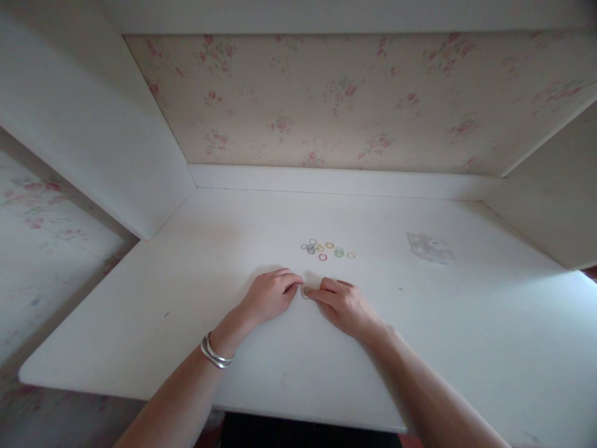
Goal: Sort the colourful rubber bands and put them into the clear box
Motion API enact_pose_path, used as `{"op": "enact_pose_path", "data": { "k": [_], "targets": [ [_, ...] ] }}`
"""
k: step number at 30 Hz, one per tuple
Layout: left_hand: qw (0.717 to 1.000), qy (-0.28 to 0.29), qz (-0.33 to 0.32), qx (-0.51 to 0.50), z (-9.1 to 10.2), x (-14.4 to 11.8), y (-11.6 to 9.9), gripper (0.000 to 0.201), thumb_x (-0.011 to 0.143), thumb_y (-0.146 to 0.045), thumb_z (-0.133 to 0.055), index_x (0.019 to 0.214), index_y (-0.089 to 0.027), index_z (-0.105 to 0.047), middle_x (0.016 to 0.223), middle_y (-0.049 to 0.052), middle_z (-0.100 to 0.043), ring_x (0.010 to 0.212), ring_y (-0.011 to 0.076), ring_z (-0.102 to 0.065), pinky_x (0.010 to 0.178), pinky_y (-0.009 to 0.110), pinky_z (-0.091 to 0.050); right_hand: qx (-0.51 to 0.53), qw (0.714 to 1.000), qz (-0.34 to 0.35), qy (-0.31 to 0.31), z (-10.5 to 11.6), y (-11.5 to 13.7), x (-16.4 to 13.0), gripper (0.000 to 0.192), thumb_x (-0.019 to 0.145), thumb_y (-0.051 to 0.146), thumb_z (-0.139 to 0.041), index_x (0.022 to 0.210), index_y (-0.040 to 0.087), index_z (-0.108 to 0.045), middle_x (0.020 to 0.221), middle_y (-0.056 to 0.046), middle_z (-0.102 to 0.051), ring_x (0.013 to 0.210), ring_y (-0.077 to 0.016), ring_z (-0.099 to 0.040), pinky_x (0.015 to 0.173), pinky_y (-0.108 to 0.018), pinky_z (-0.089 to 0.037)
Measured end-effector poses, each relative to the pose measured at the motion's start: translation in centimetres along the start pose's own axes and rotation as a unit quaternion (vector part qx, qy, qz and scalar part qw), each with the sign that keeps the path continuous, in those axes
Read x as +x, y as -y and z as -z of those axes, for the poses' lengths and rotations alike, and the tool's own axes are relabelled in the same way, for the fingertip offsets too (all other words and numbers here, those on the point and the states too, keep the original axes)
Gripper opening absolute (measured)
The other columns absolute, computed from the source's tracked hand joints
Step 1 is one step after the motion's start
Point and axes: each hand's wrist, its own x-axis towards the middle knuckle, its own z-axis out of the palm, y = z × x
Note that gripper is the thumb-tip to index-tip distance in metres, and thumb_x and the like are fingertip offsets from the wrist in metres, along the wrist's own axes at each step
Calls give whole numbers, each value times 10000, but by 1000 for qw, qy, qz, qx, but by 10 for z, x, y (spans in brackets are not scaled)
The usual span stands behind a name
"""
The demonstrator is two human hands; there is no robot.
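A small pale ring, by its look a rubber band (305, 295), lies on the white desk between my hands. My right hand (344, 305) has its index fingertip on that band, the other fingers curled in. Close by on the left, my left hand (273, 294) rests on the desk with its fingers drawn together, the tips near the band; whether anything is between them is hidden. Just beyond my hands lie several loose rubber bands: grey ones (310, 249), yellow ones (329, 245), a red one (323, 257) and green ones (339, 252).
A clear plastic bag (430, 247) lies flat toward the right on the white desk (224, 230). Side panels (93, 124) and a flowered back wall (326, 99) enclose the desk. Its front edge runs close to my forearms, and a small dark speck (166, 315) lies at left.
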Motion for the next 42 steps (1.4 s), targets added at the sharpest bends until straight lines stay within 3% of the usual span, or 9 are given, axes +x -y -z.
{"op": "enact_pose_path", "data": {
  "k": [5, 11, 17, 28, 37, 42],
  "targets": [
    [1000, -7, 21, 11, -2, 1, -1, 232, 887, -205, -475, 984, -250, -681, 931, 5, -695, 824, 144, -636, 752, 258, -496, 30, 990, -112, -84, 3, -2, 4, 295, 936, 276, -403, 930, 235, -694, 749, -24, -596, 662, -117, -547, 630, -223, -406],
    [999, -16, 48, 10, -3, 10, -5, 226, 895, -228, -470, 1010, -247, -665, 975, 0, -682, 840, 141, -632, 736, 251, -484, 63, 944, -263, -190, 6, -23, 10, 285, 886, 359, -458, 902, 225, -710, 809, -31, -673, 666, -137, -575, 643, -243, -411],
    [999, 16, 30, 12, -7, 38, -5, 208, 885, -280, -504, 1008, -242, -667, 944, 1, -666, 767, 135, -620, 702, 246, -465, 141, 896, -358, -222, 8, -37, 13, 329, 831, 446, -500, 875, 209, -725, 633, -3, -635, 545, -129, -514, 579, -244, -386],
    [990, 60, -17, 127, -20, 84, -22, 262, 932, -299, -422, 1065, -255, -643, 1052, 23, -634, 921, 167, -617, 762, 264, -469, 180, 887, -362, -221, 12, -40, 15, 317, 799, 412, -512, 839, 187, -732, 605, 3, -615, 542, -120, -499, 558, -229, -361],
    [983, 76, -18, 167, -24, 88, -23, 230, 941, -253, -392, 970, -227, -619, 985, 29, -621, 814, 163, -621, 664, 269, -444, 179, 898, -346, -204, 11, -41, 14, 298, 798, 389, -506, 837, 195, -728, 620, 2, -620, 549, -120, -500, 573, -232, -369],
    [986, 48, -18, 159, -19, 84, -27, 236, 948, -247, -384, 988, -232, -616, 1004, 25, -612, 797, 152, -621, 640, 256, -440, 171, 901, -346, -196, 12, -41, 14, 295, 793, 388, -500, 834, 207, -729, 621, 6, -617, 561, -116, -502, 585, -229, -373]
  ]
}}
